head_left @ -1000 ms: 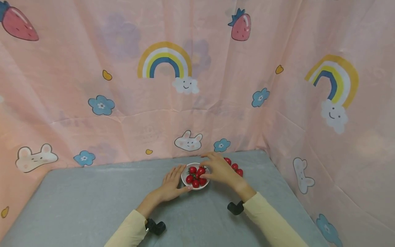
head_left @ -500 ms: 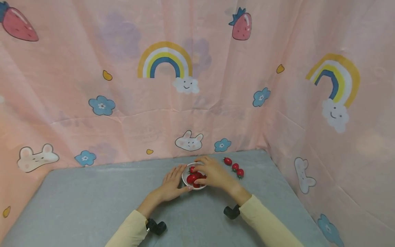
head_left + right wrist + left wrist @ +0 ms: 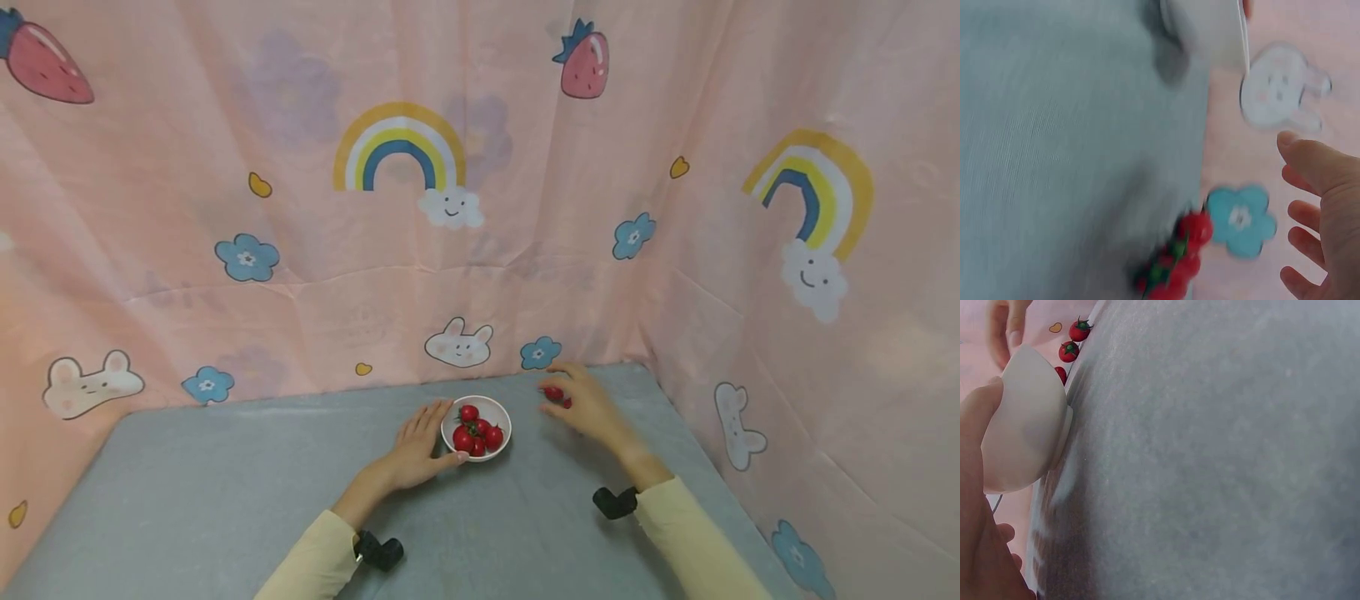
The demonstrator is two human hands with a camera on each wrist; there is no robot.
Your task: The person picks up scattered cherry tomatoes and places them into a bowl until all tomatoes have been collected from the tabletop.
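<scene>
A small white bowl (image 3: 506,446) holds several red cherry tomatoes (image 3: 463,439) with green stems. My left hand (image 3: 412,454) rests against the bowl's left side, fingers extended and thumb at its front rim; in the left wrist view the thumb (image 3: 985,403) touches the rim. To the right of the bowl, my right hand (image 3: 592,412) hovers over loose cherry tomatoes (image 3: 553,392), partly hiding them. The right wrist view shows its fingers (image 3: 1305,244) loosely bent and apart from the thumb, with nothing between, and the loose tomatoes (image 3: 1196,228) blurred below.
A grey cloth (image 3: 225,500) covers the table. Behind it and on the right hangs a pink curtain (image 3: 315,333) printed with rainbows, rabbits and flowers. Each wrist wears a black camera, such as the right one (image 3: 615,502).
My right hand went into the bowl, then moved right to above the loose tomatoes. A tomato it held at first now lies in the bowl. My left hand stays at the bowl.
</scene>
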